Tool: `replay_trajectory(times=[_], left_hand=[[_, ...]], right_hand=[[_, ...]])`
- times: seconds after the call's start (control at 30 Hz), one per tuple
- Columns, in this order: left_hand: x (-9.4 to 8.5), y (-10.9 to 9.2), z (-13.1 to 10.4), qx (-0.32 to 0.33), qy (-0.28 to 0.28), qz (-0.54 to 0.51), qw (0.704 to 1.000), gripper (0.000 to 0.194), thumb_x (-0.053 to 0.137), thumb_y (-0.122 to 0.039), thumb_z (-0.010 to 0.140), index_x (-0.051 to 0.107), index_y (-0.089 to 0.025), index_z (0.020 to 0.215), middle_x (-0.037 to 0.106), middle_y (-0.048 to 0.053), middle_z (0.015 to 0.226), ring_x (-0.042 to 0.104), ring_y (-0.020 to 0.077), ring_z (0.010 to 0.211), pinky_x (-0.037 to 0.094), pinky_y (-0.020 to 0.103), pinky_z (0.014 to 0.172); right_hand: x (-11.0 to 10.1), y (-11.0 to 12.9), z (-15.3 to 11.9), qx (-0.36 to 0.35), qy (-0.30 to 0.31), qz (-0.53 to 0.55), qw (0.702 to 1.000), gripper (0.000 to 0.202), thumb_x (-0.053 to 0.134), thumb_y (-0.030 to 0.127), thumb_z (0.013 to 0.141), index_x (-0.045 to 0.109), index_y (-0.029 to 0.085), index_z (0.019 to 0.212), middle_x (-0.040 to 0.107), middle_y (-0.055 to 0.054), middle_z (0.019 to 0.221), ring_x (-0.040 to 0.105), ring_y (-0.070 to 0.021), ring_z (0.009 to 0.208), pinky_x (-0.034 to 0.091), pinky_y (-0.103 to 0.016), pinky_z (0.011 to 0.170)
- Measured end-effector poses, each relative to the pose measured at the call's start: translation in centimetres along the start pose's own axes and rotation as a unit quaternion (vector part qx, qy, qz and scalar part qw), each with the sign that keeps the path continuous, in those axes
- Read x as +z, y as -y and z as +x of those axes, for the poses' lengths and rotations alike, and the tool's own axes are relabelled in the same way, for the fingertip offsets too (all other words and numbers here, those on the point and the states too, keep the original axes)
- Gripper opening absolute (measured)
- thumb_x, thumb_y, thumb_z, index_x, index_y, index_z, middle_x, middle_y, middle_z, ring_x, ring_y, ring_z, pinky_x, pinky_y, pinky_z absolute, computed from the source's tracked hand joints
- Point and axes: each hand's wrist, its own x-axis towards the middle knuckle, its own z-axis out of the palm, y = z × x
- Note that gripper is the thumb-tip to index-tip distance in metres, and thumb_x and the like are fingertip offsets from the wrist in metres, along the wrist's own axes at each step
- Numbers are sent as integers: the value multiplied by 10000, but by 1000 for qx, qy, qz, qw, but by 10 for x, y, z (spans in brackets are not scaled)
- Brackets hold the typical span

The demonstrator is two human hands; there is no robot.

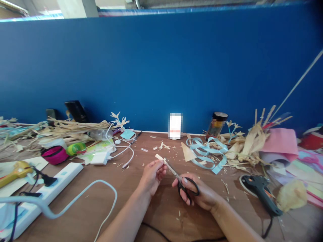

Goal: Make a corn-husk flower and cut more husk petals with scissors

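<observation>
My left hand (154,174) pinches a small pale strip of dried husk (158,157) above the middle of the table. In my right hand (199,191) is a pair of scissors (176,174) with black handles, fingers through the loops. The blade tips reach the strip right beside my left fingertips; whether the blades are fully closed is too small to tell. Beyond my hands, several pale husk scraps (164,146) lie on the brown table (136,201).
Light blue ribbon (214,153) lies coiled right of centre, near a dark-lidded jar (217,124). A black glue gun (261,191) rests at the right. Dried husks (248,146) are piled behind it. At the left are a white power strip (63,178), cables and a pink pouch (55,154).
</observation>
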Motion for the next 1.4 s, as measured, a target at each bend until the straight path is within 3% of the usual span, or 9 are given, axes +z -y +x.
replay_trajectory(times=[0.3, 1.4], left_hand=[[-2, -1, 1, 10, 28, 7, 1000, 37, 629, -112, 693, 600, -90, 700, 579, 16, 599, 533, 31, 484, 479, 98, 480], [-2, -4, 1, 21, 26, 8, 999, 57, 634, -110, 691, 581, -95, 703, 578, 11, 612, 537, 31, 507, 483, 100, 494]], right_hand=[[-1, 0, 0, -10, -1, 24, 1000, 429, 471, 485, 787, 560, 102, 957, 533, 20, 511, 418, -40, 353, 250, -123, 306], [6, 11, -4, -13, -21, 44, 999, 364, 491, 444, 792, 591, 103, 869, 454, 53, 445, 319, -23, 325, 229, -117, 282]])
